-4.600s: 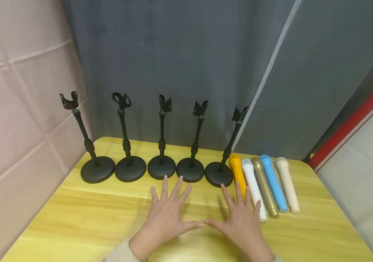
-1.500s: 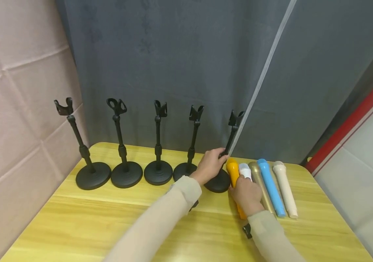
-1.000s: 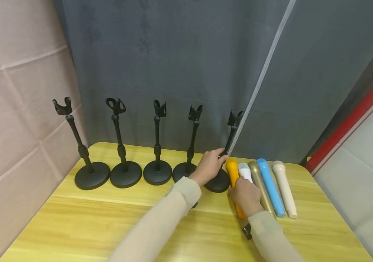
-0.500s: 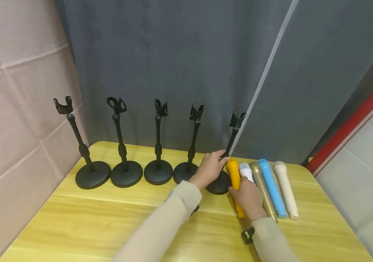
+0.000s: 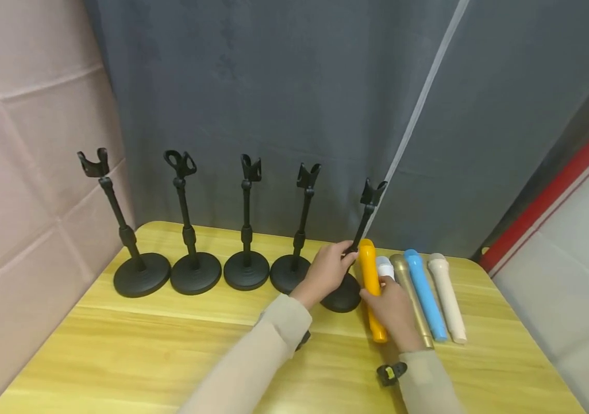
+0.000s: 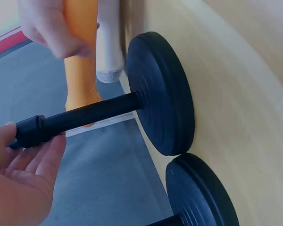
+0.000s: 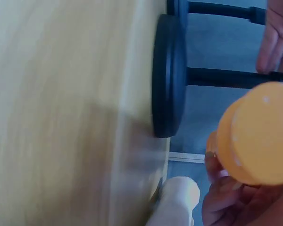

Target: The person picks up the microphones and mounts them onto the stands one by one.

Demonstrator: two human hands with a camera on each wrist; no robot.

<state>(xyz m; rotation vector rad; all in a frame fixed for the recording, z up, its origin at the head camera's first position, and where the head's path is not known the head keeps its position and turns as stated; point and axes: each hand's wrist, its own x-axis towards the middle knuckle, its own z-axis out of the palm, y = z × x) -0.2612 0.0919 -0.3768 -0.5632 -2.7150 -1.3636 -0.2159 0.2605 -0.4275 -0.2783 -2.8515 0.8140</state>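
Note:
In the head view my left hand (image 5: 325, 271) grips the pole of the rightmost black microphone stand (image 5: 342, 296); the left wrist view shows thumb and fingers around its collar (image 6: 30, 132). My right hand (image 5: 395, 310) holds an orange microphone (image 5: 370, 270) by its handle, just right of that stand. The right wrist view has the orange microphone's butt end (image 7: 262, 136) close up, raised off the tabletop, with fingertips (image 7: 221, 197) against it. A white microphone (image 5: 385, 269) lies partly hidden behind my right hand. The stand's clip (image 5: 373, 192) holds nothing.
Gold (image 5: 412, 299), blue (image 5: 425, 293) and cream (image 5: 447, 298) microphones lie side by side at the right. Several more black stands, the nearest of them (image 5: 291, 275) close beside the gripped one, form a row leftward. A grey curtain (image 5: 253, 86) hangs behind the wooden table (image 5: 134, 356).
Both hands, earlier spread over the table, have gone to the rightmost stand and the orange microphone. The microphone has just come up off the table; the stand has shifted slightly toward me.

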